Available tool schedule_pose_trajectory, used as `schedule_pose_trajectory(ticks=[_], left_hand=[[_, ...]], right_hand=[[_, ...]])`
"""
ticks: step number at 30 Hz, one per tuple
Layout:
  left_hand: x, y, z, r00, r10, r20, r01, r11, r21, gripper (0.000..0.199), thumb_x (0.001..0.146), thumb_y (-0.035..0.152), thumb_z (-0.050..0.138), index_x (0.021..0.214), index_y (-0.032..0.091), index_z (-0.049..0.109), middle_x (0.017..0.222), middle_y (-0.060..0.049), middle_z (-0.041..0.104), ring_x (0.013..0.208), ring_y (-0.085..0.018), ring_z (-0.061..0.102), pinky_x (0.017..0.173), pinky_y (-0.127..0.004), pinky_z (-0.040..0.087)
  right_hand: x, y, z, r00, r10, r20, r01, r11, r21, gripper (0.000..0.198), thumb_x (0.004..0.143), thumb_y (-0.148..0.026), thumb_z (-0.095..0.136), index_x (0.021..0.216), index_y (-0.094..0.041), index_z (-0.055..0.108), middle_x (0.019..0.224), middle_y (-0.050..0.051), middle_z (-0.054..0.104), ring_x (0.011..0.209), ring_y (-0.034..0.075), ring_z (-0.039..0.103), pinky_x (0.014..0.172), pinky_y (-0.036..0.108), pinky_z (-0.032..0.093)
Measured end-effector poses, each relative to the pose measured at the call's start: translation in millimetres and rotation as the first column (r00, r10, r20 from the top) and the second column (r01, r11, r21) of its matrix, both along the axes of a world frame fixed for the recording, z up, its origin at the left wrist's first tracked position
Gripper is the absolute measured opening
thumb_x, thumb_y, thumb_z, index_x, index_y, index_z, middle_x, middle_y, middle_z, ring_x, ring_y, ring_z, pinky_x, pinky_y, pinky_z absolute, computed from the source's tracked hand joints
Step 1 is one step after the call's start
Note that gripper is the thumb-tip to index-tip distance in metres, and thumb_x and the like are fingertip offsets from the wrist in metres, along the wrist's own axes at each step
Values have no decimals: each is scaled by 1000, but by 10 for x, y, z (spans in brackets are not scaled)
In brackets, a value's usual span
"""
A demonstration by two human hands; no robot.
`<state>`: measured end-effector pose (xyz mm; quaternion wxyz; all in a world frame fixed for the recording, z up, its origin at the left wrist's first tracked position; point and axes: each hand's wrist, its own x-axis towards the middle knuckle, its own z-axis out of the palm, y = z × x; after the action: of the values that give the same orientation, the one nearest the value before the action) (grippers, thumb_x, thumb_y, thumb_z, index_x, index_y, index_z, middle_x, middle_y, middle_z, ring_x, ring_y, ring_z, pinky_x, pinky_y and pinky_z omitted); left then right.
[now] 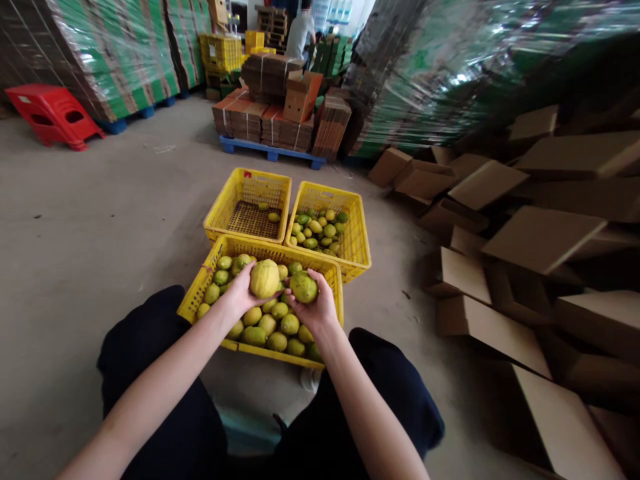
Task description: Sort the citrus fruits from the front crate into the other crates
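My left hand (243, 291) is closed around a yellow lemon (265, 279) with faint greenish stripes. A greener lemon (303, 287) rests in the curled fingers of my right hand (321, 307). Both hands are side by side above the near yellow crate (327, 360), which holds many green and yellow lemons (267, 325). Behind it on the right, a second yellow crate (357, 230) contains a smaller heap of lemons (315, 227). The third yellow crate (215, 217), at the back left, has only a few lemons (273, 217) on its slatted bottom.
Open cardboard boxes (545, 237) lie piled on the right. Ahead, a blue pallet (273, 152) carries bundled flat cartons (285, 127). A red stool (55, 115) stands at the left near wrapped green stacks (115, 53). A person (300, 37) is in the background.
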<state>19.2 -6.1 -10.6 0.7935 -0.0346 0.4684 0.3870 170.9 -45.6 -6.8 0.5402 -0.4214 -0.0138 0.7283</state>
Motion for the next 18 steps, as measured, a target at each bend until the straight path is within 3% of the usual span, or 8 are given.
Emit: schedule_pose_trajectory(ticks=[4,10,18], left_hand=[[-28,-3,101,995,-29,91,24,998,58,41,95,43,50,116,9,61,80,-13,71,72,-24,73,55,-29,61],[-86,13,92,991,-3,137,3,1000,-3,44,96,45,44,120,12,61,86,-15,71,79,-26,74,52,-27,60],[-57,-7,91,998,33,45,-35,998,47,45,99,45,41,119,9,60,82,-14,71,71,-22,72,56,-28,60]], right_hand=[[7,35,-128,998,59,-4,-60,996,-64,26,84,-42,55,85,-17,61,63,6,68,44,14,57,37,22,44],[51,45,-252,995,104,-9,-104,994,-23,31,84,-49,54,85,-19,60,63,5,67,40,13,52,33,21,36],[13,16,-113,997,57,-48,-59,998,-27,24,85,-40,57,88,-17,63,66,5,67,49,15,57,40,23,47]])
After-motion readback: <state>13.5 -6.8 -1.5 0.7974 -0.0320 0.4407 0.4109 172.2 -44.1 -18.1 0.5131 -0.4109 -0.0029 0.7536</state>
